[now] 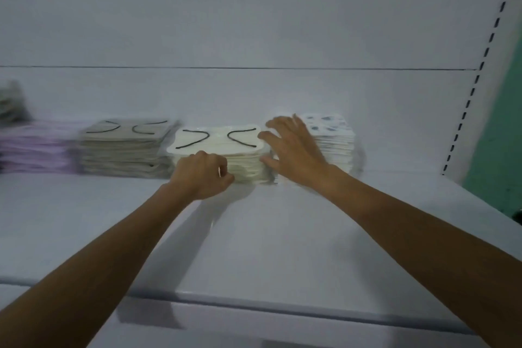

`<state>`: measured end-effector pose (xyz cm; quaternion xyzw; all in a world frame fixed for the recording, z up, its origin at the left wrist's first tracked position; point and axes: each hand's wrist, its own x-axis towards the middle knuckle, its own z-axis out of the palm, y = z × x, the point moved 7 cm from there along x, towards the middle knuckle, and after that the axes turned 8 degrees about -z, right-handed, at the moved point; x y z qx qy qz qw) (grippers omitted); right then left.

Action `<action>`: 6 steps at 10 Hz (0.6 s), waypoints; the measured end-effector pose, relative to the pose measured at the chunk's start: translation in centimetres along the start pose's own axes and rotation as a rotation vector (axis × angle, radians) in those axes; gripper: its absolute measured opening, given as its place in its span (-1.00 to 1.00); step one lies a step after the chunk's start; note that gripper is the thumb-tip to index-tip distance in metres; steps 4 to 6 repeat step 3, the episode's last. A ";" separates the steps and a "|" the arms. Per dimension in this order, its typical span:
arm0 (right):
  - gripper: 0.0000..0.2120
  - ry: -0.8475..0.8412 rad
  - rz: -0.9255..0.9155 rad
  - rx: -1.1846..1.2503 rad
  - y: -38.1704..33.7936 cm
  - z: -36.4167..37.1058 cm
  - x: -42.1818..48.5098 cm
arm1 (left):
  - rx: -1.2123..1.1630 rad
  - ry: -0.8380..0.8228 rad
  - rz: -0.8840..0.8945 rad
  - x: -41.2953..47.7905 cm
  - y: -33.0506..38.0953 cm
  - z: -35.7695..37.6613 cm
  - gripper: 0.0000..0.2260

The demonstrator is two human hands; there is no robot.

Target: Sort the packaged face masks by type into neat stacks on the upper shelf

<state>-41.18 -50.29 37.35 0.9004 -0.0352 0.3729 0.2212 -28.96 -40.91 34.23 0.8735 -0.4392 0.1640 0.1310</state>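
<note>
Cream mask stack (217,145) on shelf (254,248), my left hand (202,175) curled against its front, grip unclear, my right hand (293,150) spread open at its right side, patterned stack (336,138) just beside.

On the shelf (254,234) stand a lilac stack (36,147), beige stack (124,150), cream stack (217,141) and patterned stack (336,138).

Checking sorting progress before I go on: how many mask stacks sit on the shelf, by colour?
lilac stack: 1
beige stack: 1
cream stack: 1
white blue-printed stack: 1
greyish stack, blurred, cut off at the left edge: 1
Total: 5 stacks
</note>
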 end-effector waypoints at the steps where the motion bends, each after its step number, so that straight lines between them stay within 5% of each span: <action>1: -0.78 0.094 -0.120 -0.026 -3.7 0.2 1.7 | -0.118 -0.072 -0.076 0.8 -2.4 0.1 -0.82; 3: -0.84 0.146 -0.141 -0.086 -6.4 0.9 3.4 | -0.345 -0.115 -0.045 0.7 -3.8 -0.5 -0.77; 6: -0.84 0.146 -0.141 -0.086 -6.4 0.9 3.4 | -0.345 -0.115 -0.045 0.7 -3.8 -0.5 -0.77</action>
